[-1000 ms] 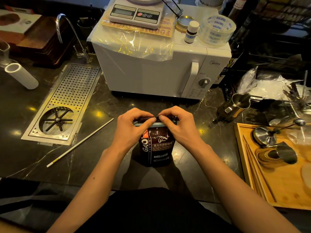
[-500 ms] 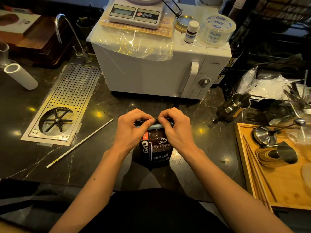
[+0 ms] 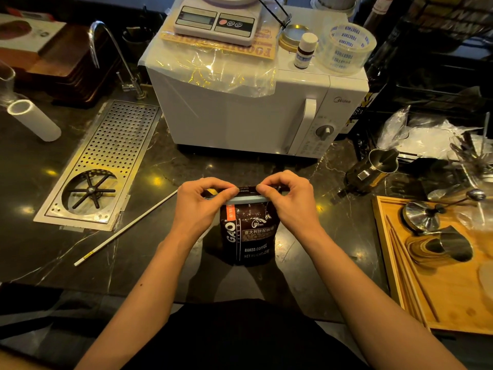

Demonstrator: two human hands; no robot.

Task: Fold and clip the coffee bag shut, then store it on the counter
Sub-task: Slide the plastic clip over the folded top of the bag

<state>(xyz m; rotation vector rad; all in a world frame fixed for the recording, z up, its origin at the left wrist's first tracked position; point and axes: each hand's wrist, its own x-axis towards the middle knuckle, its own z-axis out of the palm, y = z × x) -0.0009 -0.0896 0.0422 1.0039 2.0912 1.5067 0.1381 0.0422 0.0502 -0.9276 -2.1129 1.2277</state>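
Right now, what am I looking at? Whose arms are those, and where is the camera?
The camera sits on a person's head and looks down, so the arms are that person's own. The left hand and right hand pinch the folded top of a dark coffee bag, which stands on a dark counter. A pale blue clip runs across the fold. Behind it is a white microwave with a kitchen scale and a roll of tape on top. Left is a metal drain grate; right, a wooden tray.
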